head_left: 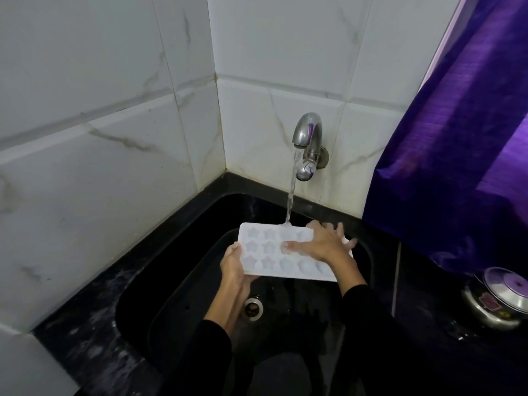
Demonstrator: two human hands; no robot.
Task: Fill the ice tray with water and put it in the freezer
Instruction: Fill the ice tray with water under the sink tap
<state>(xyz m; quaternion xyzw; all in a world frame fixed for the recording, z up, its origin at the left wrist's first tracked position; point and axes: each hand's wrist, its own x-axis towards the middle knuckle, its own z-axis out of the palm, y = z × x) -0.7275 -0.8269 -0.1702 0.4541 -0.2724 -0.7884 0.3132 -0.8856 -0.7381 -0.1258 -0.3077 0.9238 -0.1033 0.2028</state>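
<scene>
While water (pixel 291 195) runs from the tap (pixel 307 132), your left hand (pixel 233 264) grips the ice tray (pixel 274 261) below it; your right hand (pixel 323 241) lies flat on top.

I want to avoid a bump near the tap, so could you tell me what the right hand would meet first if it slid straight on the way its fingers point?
Probably the black sink's back rim; the right hand lies flat on the ice tray. Depth is unclear.

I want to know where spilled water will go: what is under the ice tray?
Under the ice tray lies the black sink, its drain showing near the left hand. The basin directly beneath the tray is covered.
</scene>
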